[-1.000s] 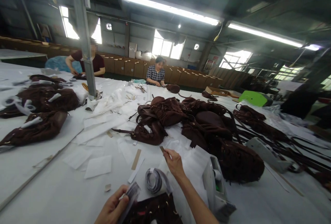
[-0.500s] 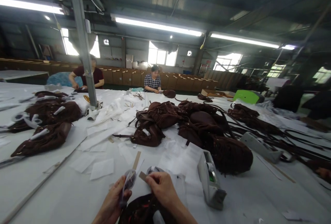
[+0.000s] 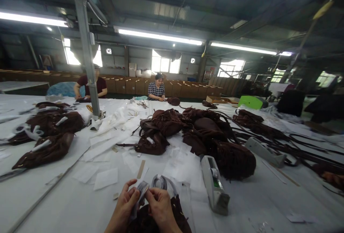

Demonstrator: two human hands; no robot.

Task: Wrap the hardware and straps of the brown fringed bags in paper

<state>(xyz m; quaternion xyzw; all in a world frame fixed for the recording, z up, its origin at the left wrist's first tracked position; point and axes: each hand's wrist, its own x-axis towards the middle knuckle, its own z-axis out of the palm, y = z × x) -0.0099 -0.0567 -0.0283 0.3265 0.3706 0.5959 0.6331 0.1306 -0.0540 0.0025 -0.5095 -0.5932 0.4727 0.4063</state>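
My left hand (image 3: pixel 126 202) is closed around a pale wrapped strap (image 3: pixel 142 187), whose wrapping is thin and whitish. The fingers of my right hand (image 3: pixel 160 204) pinch at that strap's right side, close to my left fingertips. Below both hands lies a dark brown bag (image 3: pixel 178 208), partly hidden by them. A grey-white wrapped loop (image 3: pixel 159 182) rises just beyond my right hand. Past my left fingers, a flat tan strip (image 3: pixel 141 168) lies on the white table (image 3: pixel 67 204).
A grey tape dispenser (image 3: pixel 215 186) stands right of my hands. Beyond it are piled brown bags (image 3: pixel 206 129) with long straps. More brown bags (image 3: pixel 45 150) lie left, and white paper sheets (image 3: pixel 106 178) are scattered between. Two people sit across the table, near a metal post (image 3: pixel 90 64).
My right hand has moved left and down to meet the strap in my left hand. The short tan piece it pinched no longer shows. The view has tilted slightly upward.
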